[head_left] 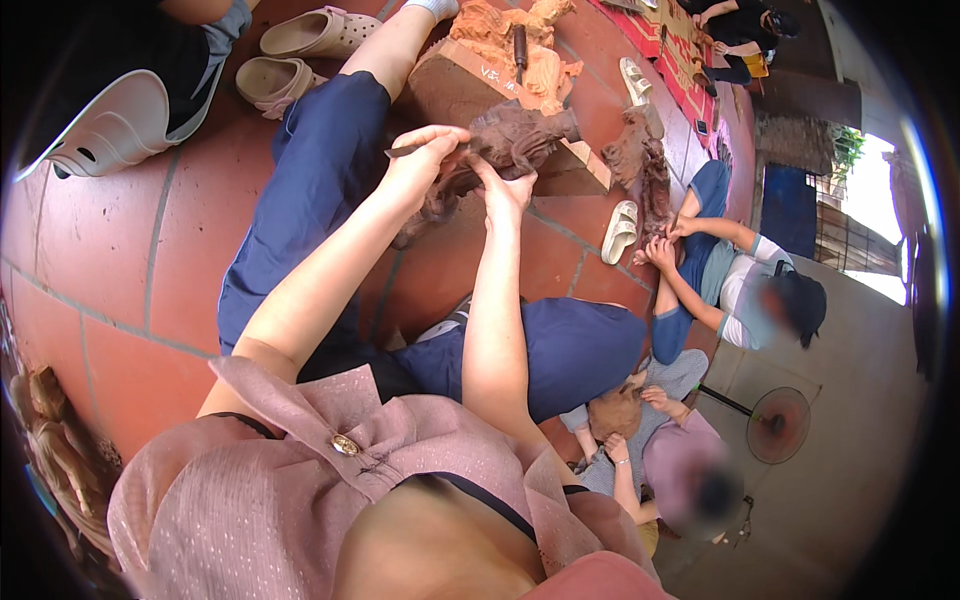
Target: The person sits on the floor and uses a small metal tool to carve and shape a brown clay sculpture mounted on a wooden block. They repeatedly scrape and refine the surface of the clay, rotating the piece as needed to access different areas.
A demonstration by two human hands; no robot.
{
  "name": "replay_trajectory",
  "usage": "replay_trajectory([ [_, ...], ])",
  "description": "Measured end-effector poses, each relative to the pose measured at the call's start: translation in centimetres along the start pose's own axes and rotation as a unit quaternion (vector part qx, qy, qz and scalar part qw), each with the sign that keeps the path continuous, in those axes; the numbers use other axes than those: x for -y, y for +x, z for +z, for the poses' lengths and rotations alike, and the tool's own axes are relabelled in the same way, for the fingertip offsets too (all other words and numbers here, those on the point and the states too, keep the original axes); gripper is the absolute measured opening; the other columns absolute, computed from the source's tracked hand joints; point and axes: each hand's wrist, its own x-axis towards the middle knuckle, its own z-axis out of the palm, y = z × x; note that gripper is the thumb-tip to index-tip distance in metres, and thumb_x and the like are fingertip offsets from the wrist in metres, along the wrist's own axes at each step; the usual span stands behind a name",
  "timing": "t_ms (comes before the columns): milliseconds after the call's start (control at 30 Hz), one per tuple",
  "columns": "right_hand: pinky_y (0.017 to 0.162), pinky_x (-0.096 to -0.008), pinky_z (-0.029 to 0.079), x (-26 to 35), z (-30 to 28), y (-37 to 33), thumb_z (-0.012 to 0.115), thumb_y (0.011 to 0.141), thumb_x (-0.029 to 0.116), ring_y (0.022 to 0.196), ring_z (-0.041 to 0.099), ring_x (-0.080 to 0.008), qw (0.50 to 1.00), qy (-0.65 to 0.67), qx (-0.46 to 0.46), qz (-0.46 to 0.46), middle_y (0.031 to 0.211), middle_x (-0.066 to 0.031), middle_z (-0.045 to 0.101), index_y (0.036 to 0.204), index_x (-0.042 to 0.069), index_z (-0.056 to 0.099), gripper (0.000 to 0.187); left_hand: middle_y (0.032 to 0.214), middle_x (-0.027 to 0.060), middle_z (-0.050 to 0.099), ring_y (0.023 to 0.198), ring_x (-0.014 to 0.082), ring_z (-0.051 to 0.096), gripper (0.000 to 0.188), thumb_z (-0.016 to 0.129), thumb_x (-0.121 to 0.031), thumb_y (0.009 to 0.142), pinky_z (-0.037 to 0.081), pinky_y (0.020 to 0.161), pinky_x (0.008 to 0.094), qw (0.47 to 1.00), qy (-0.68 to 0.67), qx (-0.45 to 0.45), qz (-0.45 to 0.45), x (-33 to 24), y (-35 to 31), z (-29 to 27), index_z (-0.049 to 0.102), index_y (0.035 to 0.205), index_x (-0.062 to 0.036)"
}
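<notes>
A dark brown wood carving (520,138) with a knobbly, uneven surface lies across my hands, its upper end close to a wooden block. My left hand (422,165) is closed in a pinch around a thin dark tool (404,151), whose end sticks out to the left; its other end by the carving is hard to make out. Pressed against the carving's underside, my right hand (503,195) grips it with thumb and fingers. The lower part of the carving shows below and between my hands.
Beyond the carving stands a wooden block (450,85) bearing an orange-brown carving (490,35) and a dark-handled tool (519,48). Pale clogs (318,32) and sandals (620,230) lie on red floor tiles (120,230). People work at the right near a fan (778,425); a white chair (120,120) stands left.
</notes>
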Motion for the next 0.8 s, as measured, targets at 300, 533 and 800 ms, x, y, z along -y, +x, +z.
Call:
replay_trajectory([
  [300, 0.099, -0.0359, 0.043, 0.5, 0.1, -0.3, 0.089, 0.062, 0.009, 0.113, 0.053, -0.0221, 0.999, 0.022, 0.026, -0.003, 0.126, -0.0158, 0.053, 0.127, -0.003, 0.039, 0.084, 0.096, 0.0103, 0.068, 0.086, 0.0163, 0.065, 0.02, 0.053, -0.014, 0.095, 0.052, 0.081, 0.0304, 0.999, 0.003, 0.003, -0.051, 0.0, 0.9, -1.1, 0.065, 0.104, -0.0017],
  [533, 0.097, -0.0332, 0.044, -0.1, 0.3, 0.1, 0.09, 0.058, 0.009, 0.11, 0.054, -0.0207, 1.0, -0.007, 0.001, -0.006, 0.125, -0.0175, 0.053, 0.125, -0.005, 0.041, 0.084, 0.096, 0.0119, 0.067, 0.086, 0.0182, 0.065, 0.021, 0.052, -0.013, 0.095, 0.053, 0.082, 0.0311, 0.999, 0.011, 0.001, -0.049, 0.0, 0.3, -0.5, 0.065, 0.103, 0.001],
  [800, 0.095, -0.0338, 0.046, 0.6, 0.5, -0.2, 0.089, 0.059, 0.01, 0.107, 0.057, -0.0217, 1.0, 0.007, -0.001, 0.002, 0.121, -0.0175, 0.056, 0.123, -0.006, 0.043, 0.08, 0.086, 0.0064, 0.067, 0.077, 0.0126, 0.062, 0.017, 0.056, -0.012, 0.092, 0.052, 0.073, 0.0272, 0.999, 0.051, 0.007, -0.01, -0.3, -0.1, 0.7, 0.068, 0.097, -0.0018],
])
